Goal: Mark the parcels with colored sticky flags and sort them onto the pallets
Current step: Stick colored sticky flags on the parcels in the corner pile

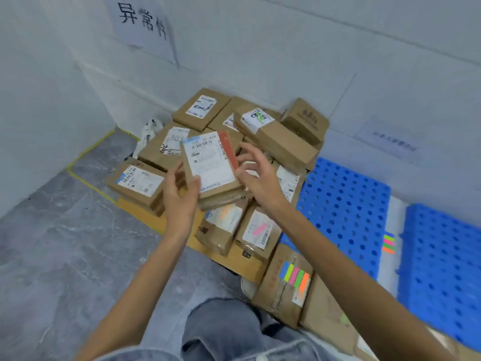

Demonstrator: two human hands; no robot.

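Early days I'd say: left grip [179,194] holds a flat brown white-labelled cardboard parcel [210,162] over the pile [283,144] at 12 o'clock, right grip [257,175] spread wide beside it, few boxes flagged, blue perforated plastic pallets [346,204] at 3 o'clock barely loaded.

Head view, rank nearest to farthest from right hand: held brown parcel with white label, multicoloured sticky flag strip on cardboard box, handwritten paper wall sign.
1. Brown white-labelled parcel, just left of right hand.
2. Multicoloured sticky flag strip, on near cardboard box, lower right.
3. Handwritten paper wall sign, upper left.
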